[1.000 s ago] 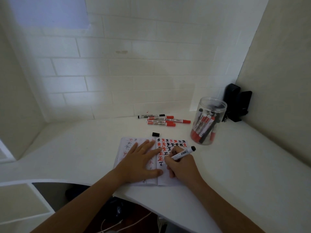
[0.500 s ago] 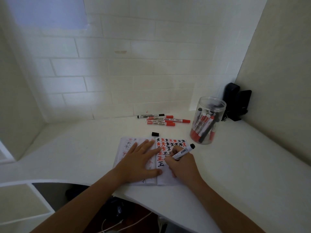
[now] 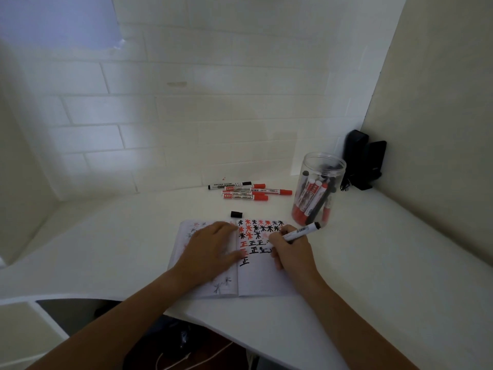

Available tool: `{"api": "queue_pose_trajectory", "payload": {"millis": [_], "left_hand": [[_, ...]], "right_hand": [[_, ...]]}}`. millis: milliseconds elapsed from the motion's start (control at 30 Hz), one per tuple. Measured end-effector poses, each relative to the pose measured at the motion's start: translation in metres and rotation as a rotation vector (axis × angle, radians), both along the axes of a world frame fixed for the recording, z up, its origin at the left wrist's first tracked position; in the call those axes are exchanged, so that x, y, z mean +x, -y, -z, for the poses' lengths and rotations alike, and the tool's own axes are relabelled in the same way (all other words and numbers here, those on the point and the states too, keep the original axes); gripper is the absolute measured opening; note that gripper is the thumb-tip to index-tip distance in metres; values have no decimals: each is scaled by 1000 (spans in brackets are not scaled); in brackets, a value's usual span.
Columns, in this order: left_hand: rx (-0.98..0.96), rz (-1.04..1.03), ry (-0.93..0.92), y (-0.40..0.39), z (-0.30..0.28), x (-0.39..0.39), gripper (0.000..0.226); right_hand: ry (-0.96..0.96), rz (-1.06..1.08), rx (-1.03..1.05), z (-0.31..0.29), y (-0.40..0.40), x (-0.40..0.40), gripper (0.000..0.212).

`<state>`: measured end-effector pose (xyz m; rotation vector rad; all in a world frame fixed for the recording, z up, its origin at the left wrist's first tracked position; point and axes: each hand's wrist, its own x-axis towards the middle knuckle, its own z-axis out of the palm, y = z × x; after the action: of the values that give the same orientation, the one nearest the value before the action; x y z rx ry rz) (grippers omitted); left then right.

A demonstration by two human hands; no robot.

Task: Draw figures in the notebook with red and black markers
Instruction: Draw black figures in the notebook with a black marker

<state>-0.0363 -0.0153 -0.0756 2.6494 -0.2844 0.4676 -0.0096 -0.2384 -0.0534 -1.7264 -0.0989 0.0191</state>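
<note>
R hand (image 3: 292,252) grips black marker (image 3: 300,233), tip on right page of open notebook (image 3: 264,279), amid red & black figures. L hand (image 3: 210,248) lies flat, fingers straight, pressing left page. Black cap (image 3: 236,214) at 12 o'clock of notebook; loose markers (image 3: 248,192) beyond it. Marker jar (image 3: 317,189) at 2 o'clock. All on white desk (image 3: 373,263).

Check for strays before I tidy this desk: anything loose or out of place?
A loose black cap lies on the desk above the notebook, and several markers lie outside the jar.
</note>
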Motion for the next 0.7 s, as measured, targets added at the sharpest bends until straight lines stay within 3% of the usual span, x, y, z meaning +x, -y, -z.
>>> {"api": "queue_pose_trajectory", "payload": {"millis": [133, 500, 600, 700], "left_hand": [[-68, -99, 89, 7, -8, 31, 40], [80, -136, 41, 10, -14, 97, 23], [47, -118, 142, 14, -13, 93, 13], [22, -85, 244, 17, -14, 80, 19]], "right_hand": [[-1, -28, 16, 1, -1, 0, 26], [-2, -51, 15, 2, -2, 5, 32], [-3, -54, -2, 3, -2, 6, 31], [24, -64, -3, 3, -1, 5, 29]]}}
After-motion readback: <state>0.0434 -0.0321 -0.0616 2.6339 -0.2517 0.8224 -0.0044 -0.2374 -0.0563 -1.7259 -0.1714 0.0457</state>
